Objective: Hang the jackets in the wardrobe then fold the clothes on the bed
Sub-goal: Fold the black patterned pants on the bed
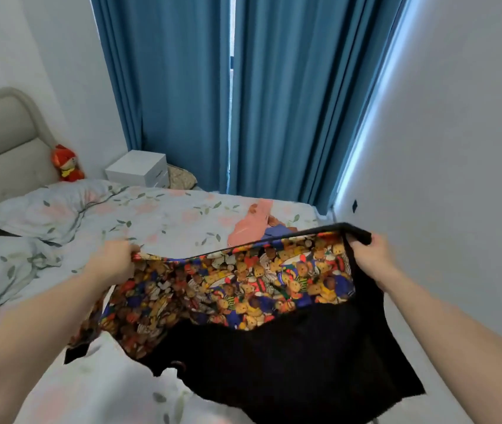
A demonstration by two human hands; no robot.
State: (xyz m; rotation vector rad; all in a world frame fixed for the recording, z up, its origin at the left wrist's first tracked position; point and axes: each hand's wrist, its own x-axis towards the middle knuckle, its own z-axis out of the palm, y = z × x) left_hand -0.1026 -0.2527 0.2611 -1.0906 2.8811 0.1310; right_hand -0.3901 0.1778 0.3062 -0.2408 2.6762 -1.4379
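While the left hand point(114, 261) and right hand point(372, 257) each grip an edge, the black garment point(274, 341) hangs spread above the bed point(164, 215).

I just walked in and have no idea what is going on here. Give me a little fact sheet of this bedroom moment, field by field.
Place: bedroom, floral bed by blue curtains
Activity: person holds a garment spread out above the bed
Held garment: black garment with teddy-bear print panel
Left hand: grips the garment's left corner
Right hand: grips the garment's black right corner
Also on bed: pink garment lying on other clothes, pillow
By headboard: red plush toy
Beyond bed: white nightstand
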